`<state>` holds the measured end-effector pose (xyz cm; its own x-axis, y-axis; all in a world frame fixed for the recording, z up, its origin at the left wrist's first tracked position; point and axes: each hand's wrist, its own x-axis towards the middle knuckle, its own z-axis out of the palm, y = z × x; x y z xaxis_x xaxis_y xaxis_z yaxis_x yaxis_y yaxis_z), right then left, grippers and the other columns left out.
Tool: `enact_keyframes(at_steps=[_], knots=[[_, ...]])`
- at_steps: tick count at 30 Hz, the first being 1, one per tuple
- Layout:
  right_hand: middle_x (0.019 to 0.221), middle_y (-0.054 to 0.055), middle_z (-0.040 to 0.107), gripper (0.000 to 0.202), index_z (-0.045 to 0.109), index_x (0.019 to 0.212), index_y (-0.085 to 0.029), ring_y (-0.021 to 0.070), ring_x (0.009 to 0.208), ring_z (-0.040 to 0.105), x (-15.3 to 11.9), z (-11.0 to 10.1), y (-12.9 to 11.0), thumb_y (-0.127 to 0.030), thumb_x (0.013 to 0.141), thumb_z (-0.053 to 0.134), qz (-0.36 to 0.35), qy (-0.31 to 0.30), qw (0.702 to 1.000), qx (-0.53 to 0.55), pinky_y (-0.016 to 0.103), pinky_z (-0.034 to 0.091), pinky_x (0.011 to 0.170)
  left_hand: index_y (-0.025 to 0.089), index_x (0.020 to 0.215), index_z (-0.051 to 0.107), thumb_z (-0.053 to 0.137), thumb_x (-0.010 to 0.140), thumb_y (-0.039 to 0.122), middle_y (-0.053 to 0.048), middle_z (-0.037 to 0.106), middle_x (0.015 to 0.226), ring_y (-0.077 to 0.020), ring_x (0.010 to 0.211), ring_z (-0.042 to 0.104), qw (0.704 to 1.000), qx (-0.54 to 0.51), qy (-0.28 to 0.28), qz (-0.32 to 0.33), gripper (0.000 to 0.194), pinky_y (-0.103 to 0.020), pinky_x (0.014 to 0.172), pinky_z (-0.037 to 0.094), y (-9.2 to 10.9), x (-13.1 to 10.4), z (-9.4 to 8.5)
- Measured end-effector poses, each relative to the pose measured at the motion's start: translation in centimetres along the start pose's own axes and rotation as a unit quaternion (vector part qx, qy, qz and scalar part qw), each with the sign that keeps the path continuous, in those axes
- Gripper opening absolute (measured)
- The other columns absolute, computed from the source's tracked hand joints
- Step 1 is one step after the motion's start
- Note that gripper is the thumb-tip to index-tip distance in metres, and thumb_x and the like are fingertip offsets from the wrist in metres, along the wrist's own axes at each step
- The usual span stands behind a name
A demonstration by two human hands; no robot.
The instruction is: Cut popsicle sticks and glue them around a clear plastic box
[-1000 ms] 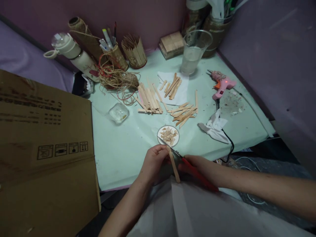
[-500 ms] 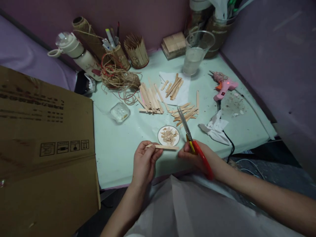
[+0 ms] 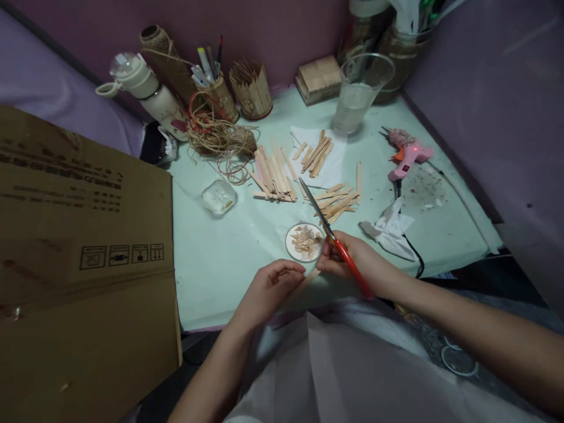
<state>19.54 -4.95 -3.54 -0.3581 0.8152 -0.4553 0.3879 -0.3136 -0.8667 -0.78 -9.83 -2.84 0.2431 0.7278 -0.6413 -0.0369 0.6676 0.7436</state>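
Red-handled scissors (image 3: 349,263) rest in my right hand (image 3: 368,261), their blades pointing up and left over the table. The fingertips of that hand also meet one end of a flat wooden craft stick (image 3: 313,274). My left hand (image 3: 274,286) is closed around the other part of this stick, mostly hiding it. Just beyond both hands lies a small round white dish (image 3: 292,249) holding many small cut wood pieces (image 3: 306,241). Behind the scissor blades are loose craft sticks (image 3: 337,202) and a thicker pile of sticks (image 3: 274,173).
A pink glue gun (image 3: 408,155) and crumpled tissue (image 3: 388,229) lie on the right. At the back stand a plastic cup of cloudy liquid (image 3: 352,108), pen holder (image 3: 220,97) and bottle (image 3: 163,111). Twine (image 3: 220,141) and a glass dish (image 3: 219,198) lie left, beside a cardboard box (image 3: 88,247).
The stick has turned from nearly level to slanting, its right end now at my right fingertips. My left hand has moved right and lower; the scissors tilt further left.
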Motion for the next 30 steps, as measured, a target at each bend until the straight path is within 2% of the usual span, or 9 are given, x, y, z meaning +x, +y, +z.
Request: enact_keyframes(at_steps=[3, 5, 8, 10, 11, 15, 20, 25, 30], knots=[[0.063, -0.005, 0.055, 0.031, 0.048, 0.08, -0.023, 0.0148, 0.059, 0.05, 0.0, 0.2, -0.3, -0.043, 0.069, 0.068, 0.011, -0.027, 1.0, 0.01, 0.025, 0.036, 0.055, 0.015, 0.085, 0.069, 0.071, 0.079, 0.034, 0.001, 0.063, 0.071, -0.0085, 0.062, 0.049, 0.996, 0.077, -0.029, 0.03, 0.02, -0.02, 0.057, 0.033, 0.4, 0.6, 0.6], [0.062, -0.004, 0.055, 0.034, 0.047, 0.078, -0.023, 0.0146, 0.058, 0.05, -0.1, 0.0, -0.6, -0.047, 0.067, 0.069, 0.025, -0.017, 1.0, 0.004, 0.026, 0.036, 0.055, 0.015, 0.08, 0.068, 0.071, 0.079, 0.032, 0.001, 0.061, 0.069, -0.0085, 0.061, 0.047, 0.992, 0.105, -0.04, 0.049, 0.018, -0.021, 0.057, 0.032, 0.5, 0.9, 0.9], [0.062, -0.003, 0.056, 0.034, 0.047, 0.076, -0.023, 0.0146, 0.059, 0.049, -0.6, -0.5, -0.6, -0.05, 0.069, 0.067, 0.055, 0.026, 0.998, -0.03, 0.026, 0.036, 0.056, 0.015, 0.079, 0.065, 0.071, 0.078, 0.034, 0.002, 0.059, 0.067, -0.0083, 0.06, 0.047, 0.996, 0.071, -0.028, 0.039, 0.019, -0.02, 0.056, 0.032, 0.7, 1.0, 0.9], [0.06, -0.004, 0.051, 0.034, 0.047, 0.074, -0.023, 0.0134, 0.056, 0.045, -1.2, -0.8, -0.2, -0.052, 0.073, 0.064, 0.068, 0.033, 0.996, -0.037, 0.026, 0.035, 0.054, 0.016, 0.081, 0.064, 0.071, 0.077, 0.035, 0.002, 0.06, 0.067, -0.0079, 0.059, 0.048, 0.999, 0.032, -0.005, 0.026, 0.021, -0.02, 0.056, 0.034, 0.8, 0.9, 0.8], [0.059, -0.005, 0.048, 0.035, 0.047, 0.074, -0.023, 0.0126, 0.055, 0.042, -1.6, -0.9, 0.1, -0.054, 0.074, 0.063, 0.072, 0.021, 0.997, -0.032, 0.026, 0.033, 0.053, 0.016, 0.082, 0.063, 0.072, 0.076, 0.036, 0.003, 0.06, 0.067, -0.0076, 0.058, 0.048, 1.0, 0.015, 0.011, 0.022, 0.022, -0.019, 0.056, 0.034, 0.8, 0.9, 0.8], [0.062, -0.006, 0.041, 0.044, 0.042, 0.07, -0.023, 0.0112, 0.058, 0.034, -3.5, -0.6, 0.8, -0.062, 0.077, 0.061, 0.083, -0.085, 0.993, 0.016, 0.025, 0.03, 0.052, 0.017, 0.083, 0.061, 0.074, 0.072, 0.037, 0.003, 0.063, 0.067, -0.0079, 0.057, 0.05, 0.997, -0.033, 0.063, 0.013, 0.026, -0.019, 0.056, 0.038, 0.9, 1.1, 1.0], [0.072, -0.002, 0.049, 0.044, 0.048, 0.078, -0.021, 0.0138, 0.065, 0.039, -5.0, -0.5, 0.0, -0.063, 0.081, 0.057, 0.087, -0.161, 0.983, -0.024, 0.029, 0.037, 0.06, 0.017, 0.081, 0.062, 0.073, 0.071, 0.037, 0.003, 0.063, 0.066, -0.0087, 0.056, 0.052, 0.993, -0.051, 0.1, 0.037, 0.025, -0.02, 0.054, 0.039, 1.2, 1.4, 1.9], [0.077, 0.003, 0.056, 0.044, 0.048, 0.081, -0.02, 0.0171, 0.068, 0.044, -5.4, -0.5, -0.8, -0.064, 0.084, 0.047, 0.076, -0.186, 0.976, -0.081, 0.033, 0.041, 0.063, 0.018, 0.078, 0.061, 0.073, 0.07, 0.036, 0.004, 0.059, 0.061, -0.0084, 0.053, 0.051, 0.991, -0.045, 0.111, 0.055, 0.023, -0.02, 0.051, 0.039, 1.2, 1.4, 2.7], [0.079, 0.005, 0.06, 0.042, 0.049, 0.081, -0.02, 0.0179, 0.068, 0.048, -5.4, -0.2, -0.6, -0.062, 0.086, 0.046, 0.058, -0.19, 0.976, -0.089, 0.032, 0.043, 0.062, 0.017, 0.075, 0.059, 0.071, 0.07, 0.035, 0.005, 0.057, 0.059, -0.0077, 0.052, 0.049, 0.992, -0.037, 0.107, 0.051, 0.022, -0.02, 0.051, 0.04, 0.8, 1.4, 3.2]])
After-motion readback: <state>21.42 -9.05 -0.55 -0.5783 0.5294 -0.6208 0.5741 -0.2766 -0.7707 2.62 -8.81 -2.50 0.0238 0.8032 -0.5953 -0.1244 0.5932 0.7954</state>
